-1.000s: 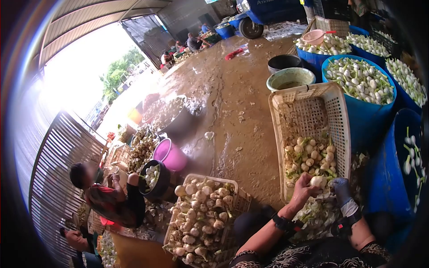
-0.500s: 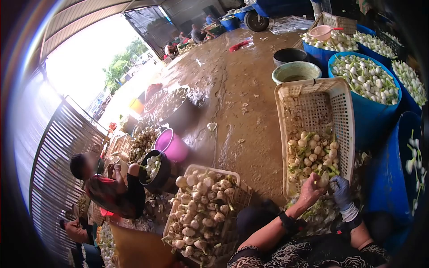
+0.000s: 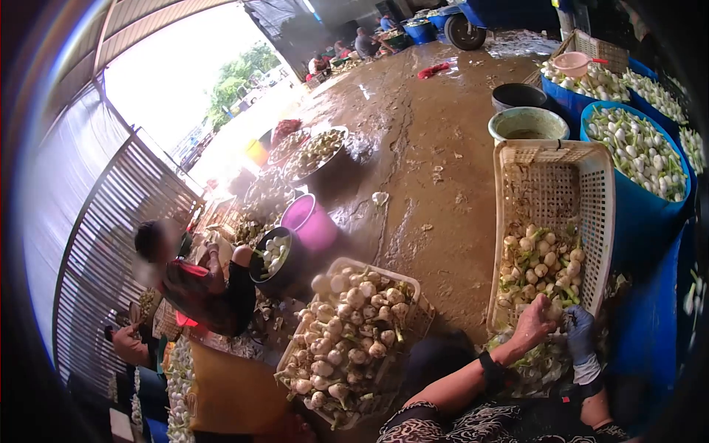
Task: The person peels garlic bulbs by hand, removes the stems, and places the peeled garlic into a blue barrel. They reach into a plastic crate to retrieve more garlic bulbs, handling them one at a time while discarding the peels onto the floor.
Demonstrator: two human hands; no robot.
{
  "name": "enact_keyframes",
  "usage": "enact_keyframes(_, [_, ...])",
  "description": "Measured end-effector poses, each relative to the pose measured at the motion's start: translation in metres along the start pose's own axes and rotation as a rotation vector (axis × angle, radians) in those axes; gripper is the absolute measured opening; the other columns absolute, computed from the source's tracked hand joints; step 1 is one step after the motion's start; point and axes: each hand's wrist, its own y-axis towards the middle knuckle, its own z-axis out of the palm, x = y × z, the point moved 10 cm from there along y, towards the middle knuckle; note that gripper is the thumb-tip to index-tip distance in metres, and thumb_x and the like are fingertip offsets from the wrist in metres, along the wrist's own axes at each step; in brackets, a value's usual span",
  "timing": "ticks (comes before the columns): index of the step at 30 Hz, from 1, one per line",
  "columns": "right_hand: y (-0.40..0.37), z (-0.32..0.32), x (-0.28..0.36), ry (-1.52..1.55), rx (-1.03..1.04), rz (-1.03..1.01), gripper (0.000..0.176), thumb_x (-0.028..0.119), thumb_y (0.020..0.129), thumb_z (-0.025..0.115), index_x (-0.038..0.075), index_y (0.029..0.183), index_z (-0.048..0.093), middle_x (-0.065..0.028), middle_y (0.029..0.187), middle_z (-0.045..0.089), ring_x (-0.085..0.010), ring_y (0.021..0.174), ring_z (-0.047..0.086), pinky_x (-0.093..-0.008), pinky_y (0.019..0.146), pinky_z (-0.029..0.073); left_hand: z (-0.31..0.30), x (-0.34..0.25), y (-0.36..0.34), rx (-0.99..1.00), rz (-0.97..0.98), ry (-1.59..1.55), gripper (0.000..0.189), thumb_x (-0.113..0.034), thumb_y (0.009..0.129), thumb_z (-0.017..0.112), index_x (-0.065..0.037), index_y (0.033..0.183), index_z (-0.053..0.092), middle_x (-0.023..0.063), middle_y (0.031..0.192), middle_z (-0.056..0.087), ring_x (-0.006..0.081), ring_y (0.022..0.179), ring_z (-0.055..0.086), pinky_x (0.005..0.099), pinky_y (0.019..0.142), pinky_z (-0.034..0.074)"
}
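My left hand [image 3: 533, 323], bare and with a dark watch at the wrist, is closed around a pale round bulb [image 3: 552, 313]. Close on its right, my gloved right hand [image 3: 580, 332] is curled at the bulb; whether it grips the bulb or something small is hidden. Both hands are over the near end of a cream plastic crate [image 3: 493, 221]. Inside the crate lie several dirty pale bulbs [image 3: 543, 258] with bits of green stem. Loose skins and leaf scraps [image 3: 535, 369] are heaped below my hands.
A crate piled with unpeeled bulbs [image 3: 347, 332] stands to the left. Blue tubs of white bulbs [image 3: 636, 151] line the right, with a round basin [image 3: 528, 124] behind the cream crate. A seated person [image 3: 199, 288] works near a pink bucket [image 3: 310, 221]. The floor [image 3: 421, 192] looks wet.
The view has swung left, so the surroundings appear further right. My two hands stay together at the crate, the left turned more around the bulb.
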Motion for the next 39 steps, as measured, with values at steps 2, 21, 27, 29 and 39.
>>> enact_keyframes(2, [0.005, 0.007, -0.005, -0.049, 0.107, 0.032, 0.005, 0.001, 0.083, 0.052, 0.0, 0.084, 0.057, -0.0036, 0.075, 0.056, -0.0112, 0.065, 0.053, -0.0279, 0.061, 0.045, -0.008, -0.016, -0.003, -0.075, 0.13, 0.159, 0.04, 0.0, 0.068, 0.065, -0.002, 0.103, 0.046, 0.009, 0.092, 0.052, 0.0145, 0.083, 0.053, 0.0299, 0.071, 0.047])
enact_keyframes(21, [-0.035, 0.039, -0.1, -0.114, 0.262, 0.152, 0.013, 0.009, 0.075, 0.063, 0.002, 0.086, 0.063, -0.0039, 0.074, 0.063, -0.0149, 0.063, 0.057, -0.0306, 0.061, 0.048, -0.018, -0.032, 0.005, 0.071, -0.226, -0.773, 0.023, -0.017, 0.089, 0.059, -0.005, 0.106, 0.052, 0.0041, 0.084, 0.062, 0.0108, 0.06, 0.06, 0.0209, 0.048, 0.044])
enact_keyframes(27, [0.007, -0.005, 0.034, 0.308, 0.081, -0.007, 0.028, 0.009, 0.08, 0.062, -0.001, 0.106, 0.062, -0.0055, 0.085, 0.065, -0.0129, 0.076, 0.059, -0.0286, 0.069, 0.048, 0.014, 0.0, 0.0, 0.197, -0.307, -0.603, 0.028, -0.019, 0.093, 0.053, -0.001, 0.114, 0.054, 0.0031, 0.086, 0.063, 0.0084, 0.06, 0.058, 0.0214, 0.049, 0.045])
enact_keyframes(29, [0.002, 0.004, 0.033, 0.191, 0.219, 0.045, 0.027, 0.008, 0.084, 0.06, -0.002, 0.108, 0.062, -0.005, 0.09, 0.067, -0.0103, 0.081, 0.058, -0.0272, 0.073, 0.049, 0.015, 0.003, -0.001, 0.184, -0.303, -0.589, 0.029, -0.02, 0.093, 0.052, -0.001, 0.115, 0.054, 0.0034, 0.087, 0.063, 0.0084, 0.059, 0.058, 0.0216, 0.049, 0.045])
enact_keyframes(39, [-0.019, 0.01, -0.014, 0.073, 0.117, 0.134, 0.023, -0.007, 0.073, 0.054, -0.005, 0.095, 0.062, -0.0178, 0.089, 0.066, -0.0272, 0.085, 0.064, -0.0347, 0.076, 0.049, 0.019, -0.008, -0.007, 0.2, -0.244, -0.288, 0.045, -0.038, 0.087, 0.062, 0.001, 0.108, 0.054, 0.0003, 0.074, 0.054, 0.0065, 0.054, 0.049, 0.0216, 0.044, 0.039])
